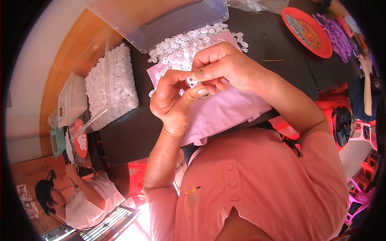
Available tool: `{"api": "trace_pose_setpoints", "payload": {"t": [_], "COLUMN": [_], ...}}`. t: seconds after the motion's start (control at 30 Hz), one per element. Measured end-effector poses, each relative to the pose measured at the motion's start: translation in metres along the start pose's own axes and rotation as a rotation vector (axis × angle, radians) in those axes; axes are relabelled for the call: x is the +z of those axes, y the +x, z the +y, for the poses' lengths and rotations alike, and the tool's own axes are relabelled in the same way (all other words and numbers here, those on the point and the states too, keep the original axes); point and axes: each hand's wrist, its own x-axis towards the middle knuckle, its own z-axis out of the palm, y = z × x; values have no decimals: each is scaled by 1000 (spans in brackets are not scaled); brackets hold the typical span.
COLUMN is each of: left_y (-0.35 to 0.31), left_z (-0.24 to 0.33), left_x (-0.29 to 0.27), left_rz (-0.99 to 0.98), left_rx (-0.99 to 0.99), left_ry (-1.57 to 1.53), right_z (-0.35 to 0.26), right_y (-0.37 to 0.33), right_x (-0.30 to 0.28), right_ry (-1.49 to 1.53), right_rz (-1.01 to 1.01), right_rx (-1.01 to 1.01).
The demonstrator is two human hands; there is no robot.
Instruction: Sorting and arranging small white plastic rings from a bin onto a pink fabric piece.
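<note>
Between the fingertips of both hands is a small white plastic piece [192, 83] with dark holes. My left hand [172, 96] pinches it from below and the left, thumb and forefinger closed on it. From above, my right hand [229, 66] grips the same piece with its thumb and bent fingers. Under my hands a pink cloth bag [229, 108] lies flat on the dark table. Just beyond them spreads a loose pile of similar white pieces [183, 48], partly on the pink cloth. My fingers hide part of the held piece.
Behind the pile stands a clear plastic bin [181, 24]. To the left is another clear bin full of white pieces [112, 80], beside a white basket [71, 98]. A red plate [327, 46] with silvery bits and a purple heap [335, 38] are far right. Other people sit at both sides.
</note>
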Motion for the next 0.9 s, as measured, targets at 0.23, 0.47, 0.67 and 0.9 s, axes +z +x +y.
{"api": "trace_pose_setpoints", "payload": {"t": [0.23,0.47,0.67,0.9], "left_y": [1,3,4,7], "left_z": [-5,-12,-12,-16], "left_x": [-7,-13,-9,-5], "left_rz": [-44,-43,-14,14], "left_rx": [8,20,9,79], "left_ry": [-15,38,1,31], "right_z": [4,7,7,4], "right_y": [2,4,5,5], "right_x": [-2,-4,-1,-6], "right_ry": [17,99,27,-31], "right_rz": [-78,-64,-60,59], "right_rx": [21,49,37,-13]}}
